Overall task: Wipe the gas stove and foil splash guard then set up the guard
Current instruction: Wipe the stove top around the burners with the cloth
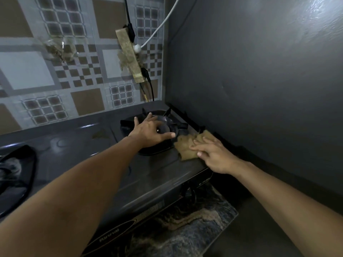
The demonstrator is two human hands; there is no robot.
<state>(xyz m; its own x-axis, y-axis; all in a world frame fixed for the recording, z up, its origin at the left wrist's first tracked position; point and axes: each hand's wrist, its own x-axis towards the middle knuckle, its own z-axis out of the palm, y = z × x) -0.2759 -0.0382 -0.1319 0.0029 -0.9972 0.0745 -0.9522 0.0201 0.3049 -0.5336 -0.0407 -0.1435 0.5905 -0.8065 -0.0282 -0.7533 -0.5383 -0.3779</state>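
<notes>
Right hand flat on a tan cloth, fingers straight, pressing it to the stove top near the stove's right edge, just beside the burner grate. Cloth touches the grate's right side and runs back toward the stove's rear right corner.

Left hand over the same grate, fingers spread and bent around the ring; whether it grips or only steadies it, cannot tell.

Cloth lies right of the left hand, under the right; right hand is the nearer.

Stove's long axis runs left to right along the tiled wall; its front panel faces the person. A second dark grate sits at the far left edge.

Dull grey panel stands upright along the stove's right edge, likely the splash guard; long axis front to back, face toward the burner.

Step, as I read it: wiping around the right burner.
</notes>
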